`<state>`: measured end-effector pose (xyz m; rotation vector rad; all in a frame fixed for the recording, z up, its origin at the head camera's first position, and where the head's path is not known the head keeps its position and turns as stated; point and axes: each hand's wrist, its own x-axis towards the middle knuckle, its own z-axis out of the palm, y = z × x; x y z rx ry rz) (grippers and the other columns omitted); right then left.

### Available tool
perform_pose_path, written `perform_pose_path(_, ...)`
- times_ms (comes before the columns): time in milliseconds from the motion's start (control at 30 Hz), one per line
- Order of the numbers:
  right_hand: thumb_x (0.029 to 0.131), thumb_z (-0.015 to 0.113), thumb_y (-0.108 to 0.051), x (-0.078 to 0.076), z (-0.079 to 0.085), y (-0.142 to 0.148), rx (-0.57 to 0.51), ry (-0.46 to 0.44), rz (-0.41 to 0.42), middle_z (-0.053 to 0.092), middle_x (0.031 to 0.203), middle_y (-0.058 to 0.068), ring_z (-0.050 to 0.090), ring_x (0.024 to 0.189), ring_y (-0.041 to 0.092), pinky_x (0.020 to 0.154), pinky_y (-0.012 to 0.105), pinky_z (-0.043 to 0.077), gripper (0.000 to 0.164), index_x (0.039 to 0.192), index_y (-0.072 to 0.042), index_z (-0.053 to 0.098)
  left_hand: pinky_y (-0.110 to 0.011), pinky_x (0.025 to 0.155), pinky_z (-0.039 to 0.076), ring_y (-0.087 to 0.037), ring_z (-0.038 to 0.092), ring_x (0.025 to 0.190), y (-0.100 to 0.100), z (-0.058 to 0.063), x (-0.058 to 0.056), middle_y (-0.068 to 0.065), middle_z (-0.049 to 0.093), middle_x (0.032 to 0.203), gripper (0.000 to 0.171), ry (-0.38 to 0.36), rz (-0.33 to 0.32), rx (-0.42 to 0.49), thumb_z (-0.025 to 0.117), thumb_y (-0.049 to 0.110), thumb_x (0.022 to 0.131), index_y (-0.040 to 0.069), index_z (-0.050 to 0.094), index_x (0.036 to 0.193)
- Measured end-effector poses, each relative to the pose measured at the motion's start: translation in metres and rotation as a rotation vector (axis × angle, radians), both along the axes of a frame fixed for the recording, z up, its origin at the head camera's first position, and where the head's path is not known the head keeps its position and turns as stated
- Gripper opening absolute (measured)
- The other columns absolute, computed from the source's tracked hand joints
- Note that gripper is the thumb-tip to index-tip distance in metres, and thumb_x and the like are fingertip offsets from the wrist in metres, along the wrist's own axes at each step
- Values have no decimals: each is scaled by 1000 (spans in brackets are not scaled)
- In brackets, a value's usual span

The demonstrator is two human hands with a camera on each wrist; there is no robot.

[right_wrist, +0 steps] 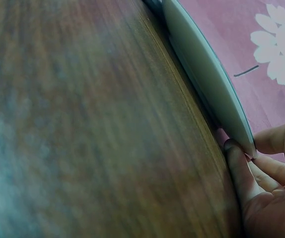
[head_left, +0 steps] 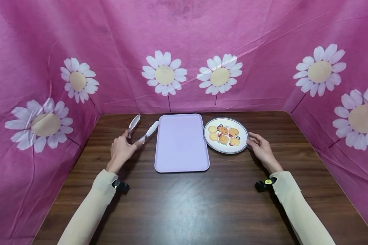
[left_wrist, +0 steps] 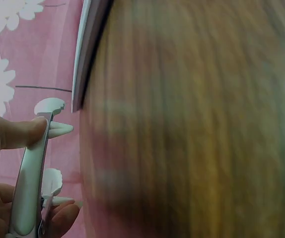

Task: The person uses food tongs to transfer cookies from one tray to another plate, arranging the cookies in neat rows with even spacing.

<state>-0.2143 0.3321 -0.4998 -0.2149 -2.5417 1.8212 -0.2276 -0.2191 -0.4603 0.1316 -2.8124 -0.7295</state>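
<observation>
My left hand grips a pair of tongs with white scalloped tips, left of the tray. In the left wrist view the thumb and fingers hold the two arms of the tongs, whose tips stand apart. With my right hand I pinch the right rim of a white oval plate with a dark edge. Several cookies lie on it. The right wrist view has thumb and fingers on the edge of the plate. Between the hands a lilac tray lies on the table.
The brown wooden table has its back edge against a pink cloth printed with white daisies. The same cloth hangs along both sides. The plate sits close beside the tray's right edge.
</observation>
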Motion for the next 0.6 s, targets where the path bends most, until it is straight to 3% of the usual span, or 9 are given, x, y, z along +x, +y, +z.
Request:
perform_pose_path(433, 110, 51, -20, 3, 1, 1, -2, -17, -8, 51, 149, 33, 55, 101, -19, 89, 6, 50, 55, 160, -2, 37, -63, 73, 50, -58, 67, 99, -8, -7, -2, -35, 71, 105, 65, -9, 33, 0, 81, 53, 84, 0, 64, 119)
perform_pose_path(600, 110, 52, -20, 1, 2, 1, -8, -25, -4, 51, 150, 32, 55, 103, -17, 90, 7, 51, 56, 160, -3, 36, -63, 74, 50, -58, 66, 102, -9, -5, 0, -38, 69, 112, 71, -53, 37, -13, 79, 54, 86, -2, 62, 125)
